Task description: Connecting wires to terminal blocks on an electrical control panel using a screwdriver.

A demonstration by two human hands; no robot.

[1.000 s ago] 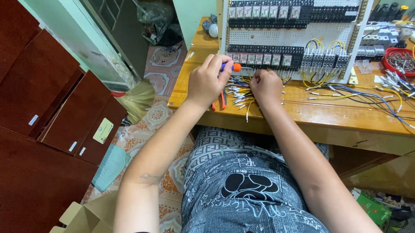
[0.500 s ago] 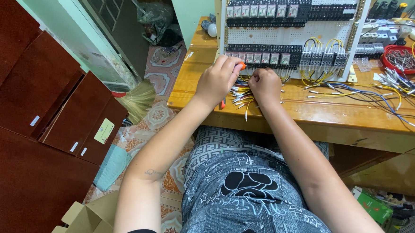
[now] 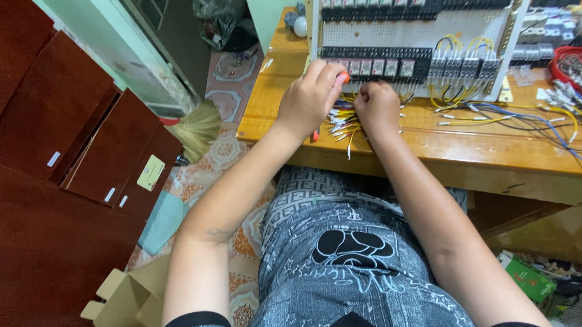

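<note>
Both hands at wire bundle, top centre of frame, on wooden desk [image 3: 438,148].

L hand [image 3: 307,101]: grip closed round orange-handled screwdriver [image 3: 341,78], tip hidden. R hand [image 3: 375,107]: grip curled, fingers down in yellow/white wires [image 3: 343,123], can't tell if pinching one. Just above: white panel [image 3: 410,37] w/ rows of black terminal blocks. Red tray [image 3: 581,66] top right.

Orange-handled screwdriver [image 3: 341,78], yellow/white wires [image 3: 343,123], white perforated panel [image 3: 417,35] (black modules), red tray [image 3: 561,73], yellowish-brown bench [image 3: 438,141].
</note>
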